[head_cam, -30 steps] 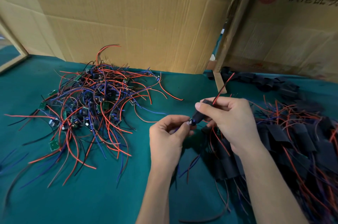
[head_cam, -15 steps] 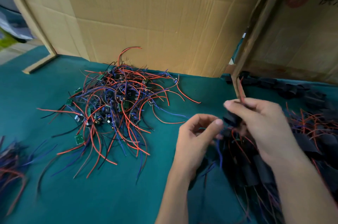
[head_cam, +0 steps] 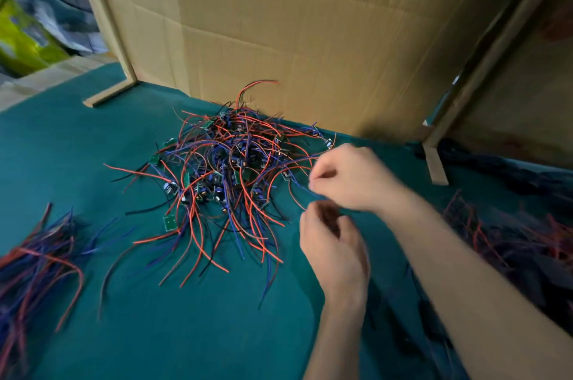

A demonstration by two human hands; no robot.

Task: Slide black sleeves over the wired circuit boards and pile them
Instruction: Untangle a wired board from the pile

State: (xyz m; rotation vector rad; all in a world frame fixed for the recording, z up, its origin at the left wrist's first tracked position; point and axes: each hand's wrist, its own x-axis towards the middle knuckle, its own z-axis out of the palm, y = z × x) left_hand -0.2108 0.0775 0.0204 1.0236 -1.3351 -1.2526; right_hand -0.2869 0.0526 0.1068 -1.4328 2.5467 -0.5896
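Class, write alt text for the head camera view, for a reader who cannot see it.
Two hands, the left hand and right hand, reach with curled fingers toward a pile of wired boards on a green table. Cardboard stands behind; a sleeved pile lies right.

Assembly workbench, green mat (head_cam: pixel 155 333), cardboard partitions (head_cam: pixel 310 38), wired circuit boards (head_cam: pixel 229 169)

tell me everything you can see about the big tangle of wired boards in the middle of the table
The pile of wired circuit boards lies loose on the green table cover, its far edge against the cardboard wall. Small green boards with dark components sit tangled among thin red, blue and black wires that fan outward. No black sleeves show on them. The right hand hovers at its right edge; blur hides any contact.
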